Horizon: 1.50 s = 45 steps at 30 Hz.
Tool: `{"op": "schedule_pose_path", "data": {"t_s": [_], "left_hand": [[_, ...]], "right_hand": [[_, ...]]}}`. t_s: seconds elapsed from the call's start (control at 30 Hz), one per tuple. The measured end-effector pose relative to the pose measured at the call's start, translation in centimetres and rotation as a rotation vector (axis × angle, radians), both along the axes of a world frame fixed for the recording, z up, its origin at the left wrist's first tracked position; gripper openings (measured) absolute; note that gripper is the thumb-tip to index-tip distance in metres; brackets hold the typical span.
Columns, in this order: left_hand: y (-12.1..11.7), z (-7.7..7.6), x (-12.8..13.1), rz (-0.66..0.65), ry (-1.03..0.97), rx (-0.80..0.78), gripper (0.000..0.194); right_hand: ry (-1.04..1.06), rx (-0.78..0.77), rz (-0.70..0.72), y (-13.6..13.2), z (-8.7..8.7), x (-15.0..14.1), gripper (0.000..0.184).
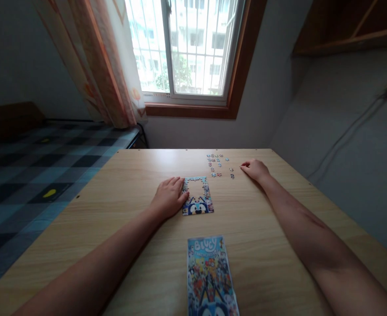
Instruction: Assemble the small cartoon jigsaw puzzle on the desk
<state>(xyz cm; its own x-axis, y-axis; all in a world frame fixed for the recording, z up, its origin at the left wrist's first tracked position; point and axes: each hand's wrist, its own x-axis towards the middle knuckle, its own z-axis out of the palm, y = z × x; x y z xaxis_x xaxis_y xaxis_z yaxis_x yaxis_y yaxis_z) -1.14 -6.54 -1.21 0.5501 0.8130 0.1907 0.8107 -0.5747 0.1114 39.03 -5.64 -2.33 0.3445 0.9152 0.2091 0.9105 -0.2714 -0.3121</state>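
A partly assembled jigsaw puzzle [198, 207] lies flat on the table, its border joined around an open middle. A blue cartoon dog's face fills its lower part. My left hand [171, 195] rests palm down along the puzzle's left edge, fingers stretched out and holding nothing. Beyond the puzzle to the right, several loose puzzle pieces [219, 165] are spread in rough rows. My right hand [254, 169] is just right of these pieces, thumb and fingertips pinched together. Whatever is between those fingertips is too small to make out.
Nearest me on the wooden table [141, 164] lies a Bluey picture box [209, 272]. Left of the table is a bed with a checked cover [65, 153]. A curtain [98, 66] hangs beside the barred window [196, 48] behind the table.
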Motion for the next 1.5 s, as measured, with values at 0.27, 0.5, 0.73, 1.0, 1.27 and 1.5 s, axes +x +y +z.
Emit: {"op": "schedule_pose_path", "data": {"t_s": [0.27,0.5,0.73,1.0,1.27,1.5], "left_hand": [[-0.1,0.2,0.0,0.002,-0.017,-0.005,0.058],[0.0,0.0,-0.1,-0.001,-0.021,-0.004,0.058],[0.1,0.0,-0.1,0.006,-0.014,-0.013,0.06],[0.1,-0.1,-0.2,0.016,-0.034,-0.017,0.06],[-0.2,-0.1,-0.1,0.0,-0.033,-0.005,0.058],[-0.4,-0.2,0.0,-0.003,-0.058,0.008,0.056]], "right_hand": [[0.212,-0.083,0.023,0.1,0.4,0.4,0.017],[0.416,-0.107,0.041,0.3,0.9,1.1,0.011],[0.71,-0.11,0.093,-0.3,1.9,1.4,0.018],[1.001,-0.122,0.301,-0.5,4.6,-2.5,0.026],[0.86,-0.224,0.663,-1.6,5.7,-11.5,0.029],[0.935,-0.259,0.691,-2.2,2.7,-16.2,0.022]]}}
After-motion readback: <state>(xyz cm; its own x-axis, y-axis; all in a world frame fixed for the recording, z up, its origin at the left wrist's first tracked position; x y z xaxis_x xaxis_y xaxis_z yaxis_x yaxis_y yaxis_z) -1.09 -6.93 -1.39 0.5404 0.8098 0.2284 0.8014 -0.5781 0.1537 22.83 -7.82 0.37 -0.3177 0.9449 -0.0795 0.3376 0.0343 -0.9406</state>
